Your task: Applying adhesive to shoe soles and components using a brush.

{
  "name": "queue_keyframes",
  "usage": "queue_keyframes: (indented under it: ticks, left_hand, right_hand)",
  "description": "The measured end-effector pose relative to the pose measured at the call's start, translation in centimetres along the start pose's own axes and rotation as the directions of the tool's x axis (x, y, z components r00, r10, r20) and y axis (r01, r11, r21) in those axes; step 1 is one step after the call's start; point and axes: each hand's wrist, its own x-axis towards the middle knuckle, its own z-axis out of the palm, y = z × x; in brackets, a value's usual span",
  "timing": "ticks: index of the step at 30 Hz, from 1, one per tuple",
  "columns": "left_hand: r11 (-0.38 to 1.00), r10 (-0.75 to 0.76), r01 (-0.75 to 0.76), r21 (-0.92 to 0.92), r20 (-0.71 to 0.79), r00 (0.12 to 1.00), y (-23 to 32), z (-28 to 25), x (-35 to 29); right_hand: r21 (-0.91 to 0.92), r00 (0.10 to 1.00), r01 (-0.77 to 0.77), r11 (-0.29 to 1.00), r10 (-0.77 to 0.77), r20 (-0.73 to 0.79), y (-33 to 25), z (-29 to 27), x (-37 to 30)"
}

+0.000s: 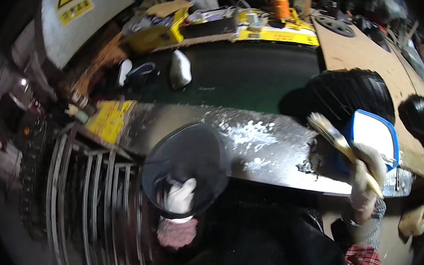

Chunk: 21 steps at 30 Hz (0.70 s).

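Observation:
My right hand (pixel 367 169), in a pale glove, is closed round the wooden handle of a paintbrush (pixel 340 136). Its bristles point up and left, tipped with whitish stuff. Just beyond that hand stands a blue tub (pixel 358 126) holding white liquid. My left hand (pixel 180 196), also in a white glove, grips the near rim of a dark, bowl-shaped black piece (pixel 190 146). Part of that hand shows inside the hollow; the fingers beneath are hidden. The piece is tilted over the near edge of a metal ledge (pixel 290 164) splashed with white.
Beyond the ledge runs a dark green belt (pixel 237 79) carrying a white, shoe-shaped piece (pixel 180 70). A stack of black ribbed pieces (pixel 354 94) stands behind the tub. Metal rack bars (pixel 93 198) rise at the left. A yellow box (pixel 155 34) sits at the back.

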Motion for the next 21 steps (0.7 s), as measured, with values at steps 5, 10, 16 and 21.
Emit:
queue_keyframes:
  ticks: [5, 10, 16, 21]
  left_hand:
    - [0.992, -0.114, 0.110, -0.053, -0.081, 0.990, -0.2, 3.7, 0.1]
    - [0.984, -0.135, 0.134, -0.118, -0.005, 0.991, -0.7, 0.8, 1.4]
    - [0.980, -0.169, 0.174, -0.093, 0.055, 0.984, -0.2, 0.8, 2.0]
    - [0.982, -0.186, 0.189, -0.010, 0.138, 0.973, -0.5, 5.0, 3.1]
  right_hand:
    - [0.313, 0.803, 0.353, 0.882, -0.457, 0.382, -3.7, 12.4, 6.0]
    - [0.537, 0.882, -0.339, 0.773, 0.061, 0.468, 0.2, 14.6, 4.5]
    - [0.474, 0.907, -0.376, 0.796, 0.210, 0.366, -0.7, 13.1, 3.2]
    - [0.485, 0.737, -0.046, 0.873, -0.298, 0.607, -6.3, 17.9, 5.5]
